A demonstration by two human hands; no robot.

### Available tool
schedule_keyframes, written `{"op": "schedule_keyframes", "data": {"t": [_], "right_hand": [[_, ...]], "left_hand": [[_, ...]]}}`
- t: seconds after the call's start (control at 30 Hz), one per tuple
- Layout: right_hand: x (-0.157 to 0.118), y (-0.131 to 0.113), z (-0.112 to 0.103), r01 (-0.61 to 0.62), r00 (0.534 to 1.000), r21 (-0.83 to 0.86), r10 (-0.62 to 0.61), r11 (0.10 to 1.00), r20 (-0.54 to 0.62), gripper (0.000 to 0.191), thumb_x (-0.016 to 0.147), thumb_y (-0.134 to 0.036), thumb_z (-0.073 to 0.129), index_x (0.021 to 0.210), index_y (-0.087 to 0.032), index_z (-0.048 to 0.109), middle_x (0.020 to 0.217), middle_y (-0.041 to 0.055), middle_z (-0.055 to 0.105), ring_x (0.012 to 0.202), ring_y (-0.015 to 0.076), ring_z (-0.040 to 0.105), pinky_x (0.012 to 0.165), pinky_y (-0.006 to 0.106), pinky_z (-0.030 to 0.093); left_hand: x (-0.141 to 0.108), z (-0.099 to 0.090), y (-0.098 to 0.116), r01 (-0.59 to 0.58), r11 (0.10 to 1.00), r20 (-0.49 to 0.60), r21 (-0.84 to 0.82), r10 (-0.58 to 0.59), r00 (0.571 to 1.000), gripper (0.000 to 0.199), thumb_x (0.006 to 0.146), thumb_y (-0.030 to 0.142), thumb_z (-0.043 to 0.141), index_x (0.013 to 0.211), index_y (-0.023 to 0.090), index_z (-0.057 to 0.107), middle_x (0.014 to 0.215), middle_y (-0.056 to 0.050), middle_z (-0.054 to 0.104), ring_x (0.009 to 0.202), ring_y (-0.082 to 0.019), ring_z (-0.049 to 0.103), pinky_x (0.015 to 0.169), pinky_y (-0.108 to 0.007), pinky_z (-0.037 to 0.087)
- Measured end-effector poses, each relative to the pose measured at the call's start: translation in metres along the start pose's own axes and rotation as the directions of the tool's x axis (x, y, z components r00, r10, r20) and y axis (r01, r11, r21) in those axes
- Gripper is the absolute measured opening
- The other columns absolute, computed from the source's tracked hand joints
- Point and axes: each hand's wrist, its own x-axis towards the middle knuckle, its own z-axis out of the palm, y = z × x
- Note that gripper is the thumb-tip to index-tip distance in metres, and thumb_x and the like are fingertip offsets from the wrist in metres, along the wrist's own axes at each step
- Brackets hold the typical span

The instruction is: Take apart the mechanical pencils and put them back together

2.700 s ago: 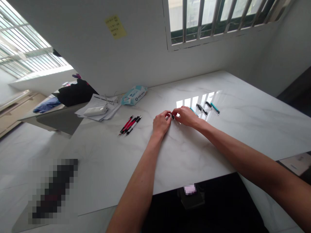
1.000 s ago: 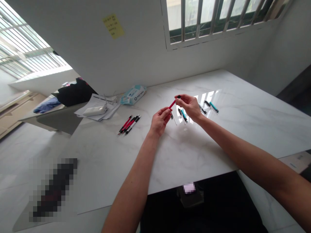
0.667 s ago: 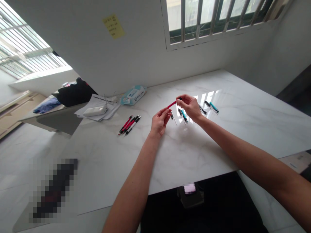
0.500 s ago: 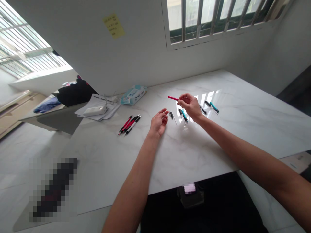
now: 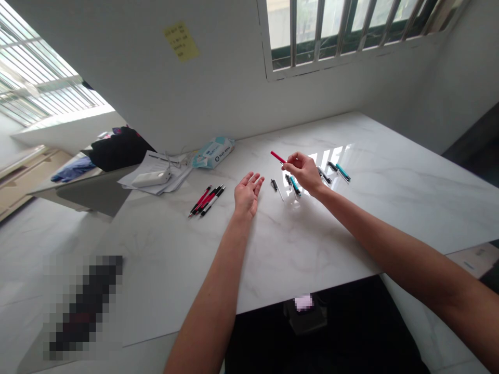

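Right hand (image 5: 303,169) pinches a red pen part (image 5: 277,157) between thumb and fingers, raised over the white marbled table (image 5: 312,234); the part's free end points up and to the left. Left hand (image 5: 247,195) is open, palm up, fingers spread, holding nothing visible. Just right of it on the table: a small black pen part (image 5: 274,185) with a thin white refill (image 5: 280,192) beside it, then a teal pen barrel (image 5: 295,185) next to a short black piece (image 5: 288,179). More black pieces (image 5: 324,175) sit partly behind the right hand. Farther right, another teal barrel (image 5: 343,172), with a black piece (image 5: 332,166) near it. Left of the left hand, a group of red, black and white pens (image 5: 206,201) lies close together. Behind: wipes pack (image 5: 213,152), papers (image 5: 177,179) with a white device (image 5: 152,178) on top. Yellow note (image 5: 181,41) on wall.
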Motion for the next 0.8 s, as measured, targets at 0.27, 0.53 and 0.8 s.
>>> {"op": "schedule_keyframes", "data": {"t": [0.27,0.53,0.8], "right_hand": [[-0.0007,-0.0007,0.0001,0.004,1.000,-0.019,-0.004,1.000,0.009,0.017,0.079,-0.031,0.075,0.083,-0.023,0.060,0.079,0.0015,0.074,0.086,0.0217,0.074,0.079,0.036,0.054],[-0.0024,-0.0034,-0.0009,-0.022,1.000,-0.055,0.023,0.998,0.017,0.021,0.081,-0.036,0.075,0.085,-0.023,0.060,0.083,0.0038,0.077,0.086,0.0221,0.073,0.080,0.037,0.054],[-0.0026,-0.0037,-0.0010,-0.028,0.999,-0.058,0.030,0.998,0.027,0.020,0.081,-0.036,0.075,0.084,-0.023,0.060,0.084,0.0041,0.078,0.086,0.0219,0.073,0.077,0.036,0.054]], "left_hand": [[0.0016,0.0020,-0.0012,0.034,0.999,-0.004,-0.031,-0.035,0.999,0.025,0.094,0.002,0.062,0.116,0.011,0.068,0.104,-0.013,0.078,0.099,-0.017,0.076,0.098,-0.028,0.061],[0.0033,-0.0016,0.0015,0.076,0.992,-0.045,-0.098,-0.081,0.996,0.058,0.072,-0.021,0.042,0.112,0.012,0.069,0.104,-0.010,0.074,0.104,-0.014,0.075,0.097,-0.022,0.060],[-0.0011,-0.0002,0.0046,0.042,0.996,-0.055,-0.081,-0.047,0.997,0.040,0.085,-0.013,0.050,0.111,0.010,0.069,0.108,-0.013,0.074,0.107,-0.017,0.075,0.095,-0.022,0.062]]}}
